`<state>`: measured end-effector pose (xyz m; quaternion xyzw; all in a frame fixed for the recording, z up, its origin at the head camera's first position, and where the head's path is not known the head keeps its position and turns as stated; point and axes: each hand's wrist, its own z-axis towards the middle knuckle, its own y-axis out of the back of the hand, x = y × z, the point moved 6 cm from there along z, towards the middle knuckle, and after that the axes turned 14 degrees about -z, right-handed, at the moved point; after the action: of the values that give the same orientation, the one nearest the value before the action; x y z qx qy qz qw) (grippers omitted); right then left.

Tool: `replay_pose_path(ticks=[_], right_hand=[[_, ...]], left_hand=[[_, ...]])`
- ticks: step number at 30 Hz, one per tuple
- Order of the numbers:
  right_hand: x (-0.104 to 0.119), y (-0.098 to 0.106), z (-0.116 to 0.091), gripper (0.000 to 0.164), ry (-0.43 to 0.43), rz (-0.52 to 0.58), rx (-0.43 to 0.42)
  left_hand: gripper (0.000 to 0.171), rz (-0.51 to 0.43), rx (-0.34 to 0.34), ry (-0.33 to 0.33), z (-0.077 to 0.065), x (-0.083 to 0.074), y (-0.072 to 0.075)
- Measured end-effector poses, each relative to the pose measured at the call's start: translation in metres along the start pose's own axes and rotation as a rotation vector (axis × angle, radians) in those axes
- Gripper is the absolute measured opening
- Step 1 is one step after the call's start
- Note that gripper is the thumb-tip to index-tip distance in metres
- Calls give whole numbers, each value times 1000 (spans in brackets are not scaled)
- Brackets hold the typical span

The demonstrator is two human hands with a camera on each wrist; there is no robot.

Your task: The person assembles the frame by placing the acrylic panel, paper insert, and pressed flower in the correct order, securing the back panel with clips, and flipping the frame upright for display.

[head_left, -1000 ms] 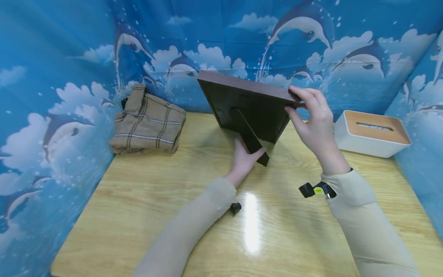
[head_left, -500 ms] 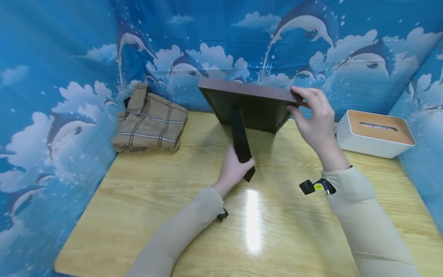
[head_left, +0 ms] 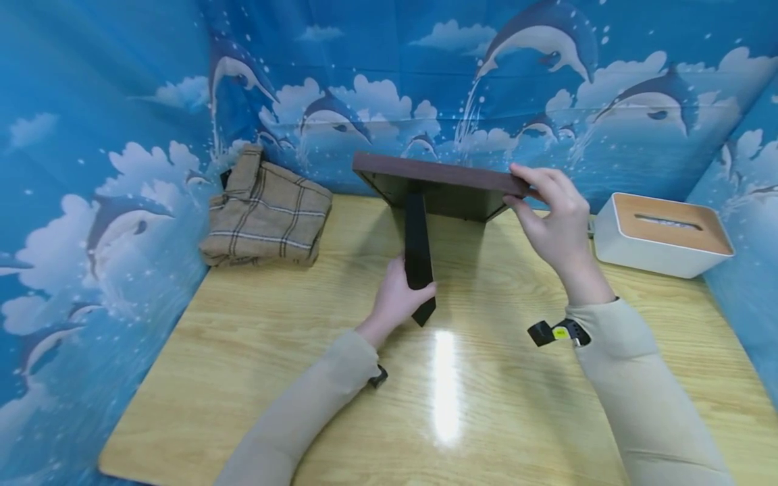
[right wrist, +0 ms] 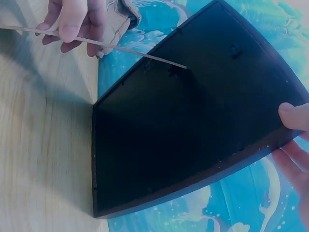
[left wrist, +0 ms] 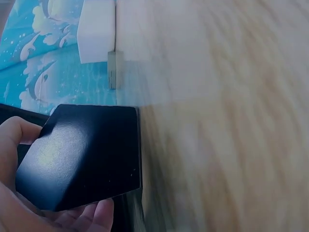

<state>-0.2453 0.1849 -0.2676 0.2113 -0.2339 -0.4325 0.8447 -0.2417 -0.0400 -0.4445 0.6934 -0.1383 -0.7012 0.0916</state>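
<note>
A dark brown picture frame [head_left: 450,177] stands on the wooden table with its black back [right wrist: 159,130] toward me. From that back a black easel leg [head_left: 417,243] swings out toward the front. My left hand [head_left: 395,295] grips the leg near its lower end, thumb on one side and fingers on the other; the left wrist view shows the leg's wide end [left wrist: 91,154] in that hand. With my right hand [head_left: 556,219] I pinch the frame's upper right corner between thumb and fingers. The frame's front is hidden.
Brown checked folded cloth [head_left: 264,212] lies at the back left. A white tissue box [head_left: 662,239] with a wood-coloured lid stands at the back right. Behind the table [head_left: 498,405] hangs a blue dolphin-print curtain [head_left: 389,81].
The easel leg has swung left and toward me with my left hand. The frame's top edge has lowered and come nearer upright, my right hand still pinching its corner.
</note>
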Motion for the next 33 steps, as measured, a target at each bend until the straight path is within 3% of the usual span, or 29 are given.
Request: replay_pose_path(ticks=[7, 19, 23, 33], right_hand=[[22, 9, 7, 42, 51, -3, -26], [63, 12, 21, 41, 118, -51, 9], [73, 9, 26, 40, 96, -54, 25], [74, 7, 22, 45, 71, -43, 48]], left_hand=[[82, -47, 11, -60, 13, -5, 10], [80, -284, 123, -151, 42, -4, 17], [80, -322, 154, -138, 45, -5, 17], [80, -317, 191, -75, 42, 3, 15]])
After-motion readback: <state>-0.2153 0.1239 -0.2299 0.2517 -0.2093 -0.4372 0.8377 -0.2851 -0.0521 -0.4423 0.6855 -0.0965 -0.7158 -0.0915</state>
